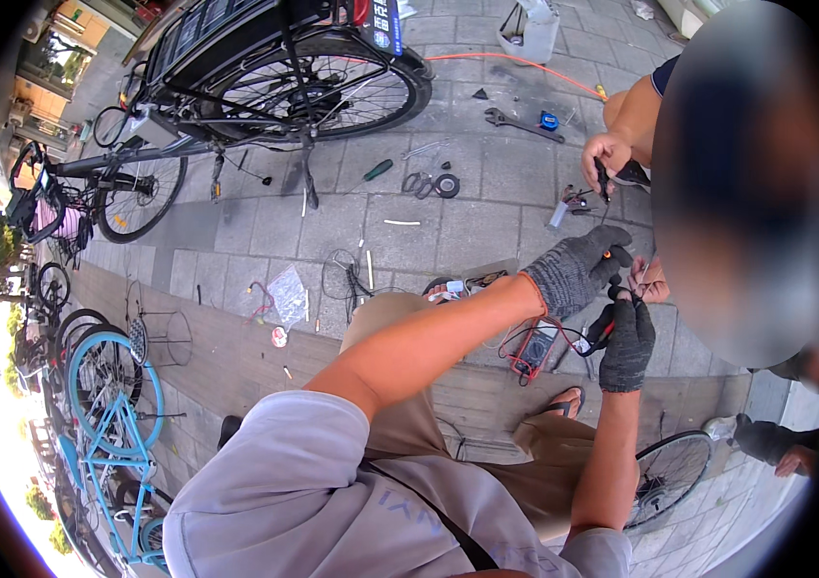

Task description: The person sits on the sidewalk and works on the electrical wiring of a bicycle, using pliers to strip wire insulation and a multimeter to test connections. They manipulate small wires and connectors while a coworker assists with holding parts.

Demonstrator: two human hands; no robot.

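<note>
My left hand, in a grey knit glove, is closed; a small orange-tipped dark piece shows at its fingers, too small to name. Just below it, my right hand, gloved the same way, is closed on black cable with a bit of red beside it. A red-framed multimeter lies on the paving near my right hand, with leads running from it. Another person's bare hand reaches in close to my fingers. That person's other hand grips a black-handled tool.
A black electric bicycle stands at the upper left. On the paving lie an adjustable wrench, a blue tape measure, a green-handled screwdriver, black tape and a plastic bag. A loose wheel is at the lower right.
</note>
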